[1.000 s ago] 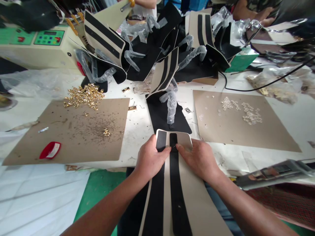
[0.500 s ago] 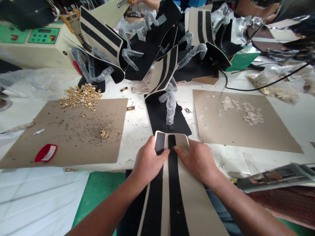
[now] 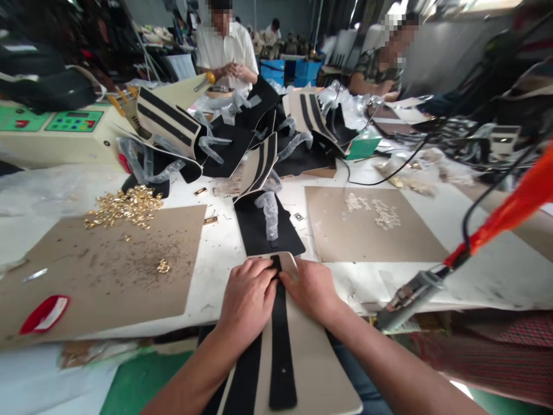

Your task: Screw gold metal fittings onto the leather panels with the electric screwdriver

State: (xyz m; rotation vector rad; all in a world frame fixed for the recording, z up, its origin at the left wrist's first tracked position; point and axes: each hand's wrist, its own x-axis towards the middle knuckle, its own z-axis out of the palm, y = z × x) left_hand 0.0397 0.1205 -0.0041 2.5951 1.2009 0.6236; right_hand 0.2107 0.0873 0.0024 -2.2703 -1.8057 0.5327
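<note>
A beige panel (image 3: 313,363) with two long black strips lies towards me at the table's front edge, its far end on the table side. My left hand (image 3: 249,297) lies over its far left part, fingers bent together at the tip of the middle black strip (image 3: 283,357); whatever is under the fingertips is hidden. My right hand (image 3: 314,289) grips the panel's right edge, thumb on top beside that strip. Just beyond lies a black piece (image 3: 272,225) with a plastic-wrapped handle (image 3: 270,216).
Gold metal fittings (image 3: 125,206) and a red tape-like ring (image 3: 45,314) lie left; small white rings (image 3: 384,213) lie on a brown sheet at right. Striped bag panels (image 3: 166,124) pile up behind. A grey tool (image 3: 408,297) hangs on an orange cord at right. Two people sit or stand across.
My left hand has shifted from gripping the left edge with thumb on top to laying its fingers over the panel. The view has tilted up and turned right; the orange cord now shows.
</note>
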